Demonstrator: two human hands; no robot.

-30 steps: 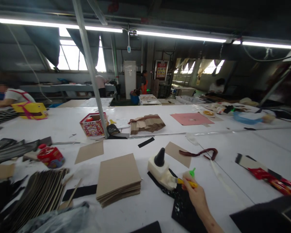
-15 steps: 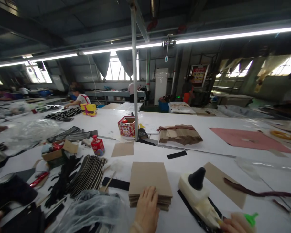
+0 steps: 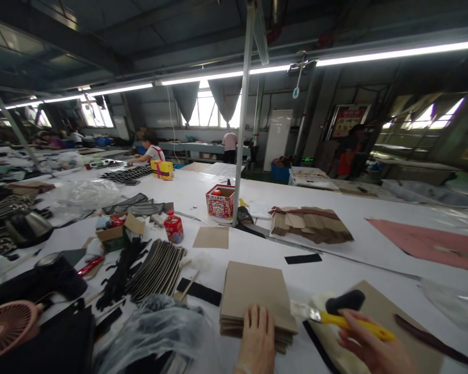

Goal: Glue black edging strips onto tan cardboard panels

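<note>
My left hand [image 3: 258, 332] lies with fingers stretched out on the front edge of a stack of brown cardboard squares [image 3: 253, 291]. In my right hand [image 3: 364, 337] is a brush [image 3: 335, 318] with a yellow handle, a metal ferrule and pale bristles. The bristle end points left, close to the right edge of the stack; whether it touches cannot be made out. Just behind the brush is a cream-coloured container with a black top [image 3: 345, 301], partly hidden by the hand. Under it shows a black strip [image 3: 315, 343].
Left of the stack lie a black strip [image 3: 199, 292], a crumpled clear plastic bag [image 3: 159, 332] and a row of curved grey strips [image 3: 156, 270]. A red bottle [image 3: 173, 228], a patterned box [image 3: 220, 203] and a metal post [image 3: 242, 114] stand farther back. A pink sheet [image 3: 429, 241] lies right.
The view has turned left. My right hand has come up from beside the cream container, and the brush is now plainly visible by the stack. My left hand stays on the cardboard.
</note>
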